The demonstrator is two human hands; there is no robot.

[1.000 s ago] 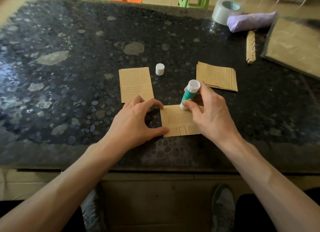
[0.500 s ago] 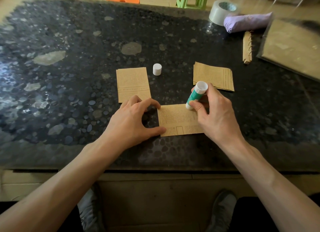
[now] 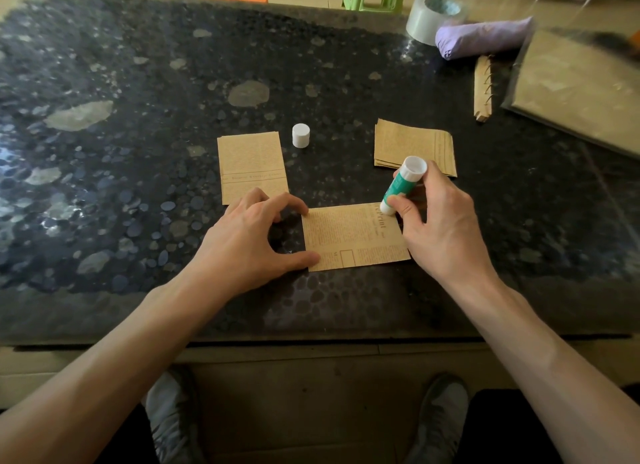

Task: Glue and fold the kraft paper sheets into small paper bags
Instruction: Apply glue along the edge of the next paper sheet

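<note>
sheet [image 3: 353,236] flat on counter [image 3: 138,82] between hands, long axis left-right | left hand [image 3: 242,242] grips nothing, thumb and forefinger pin left edge | right hand [image 3: 440,228] grips glue stick [image 3: 401,186], tip on far-right corner, nearer the right edge

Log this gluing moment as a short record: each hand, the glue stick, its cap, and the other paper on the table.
Left hand: thumb and forefinger press the left edge of the kraft sheet
Right hand: grips the glue stick, tip on the sheet's far right corner
Cap: off, upright on the table
Lone kraft piece: beyond left hand
Paper stack: beyond right hand
</note>
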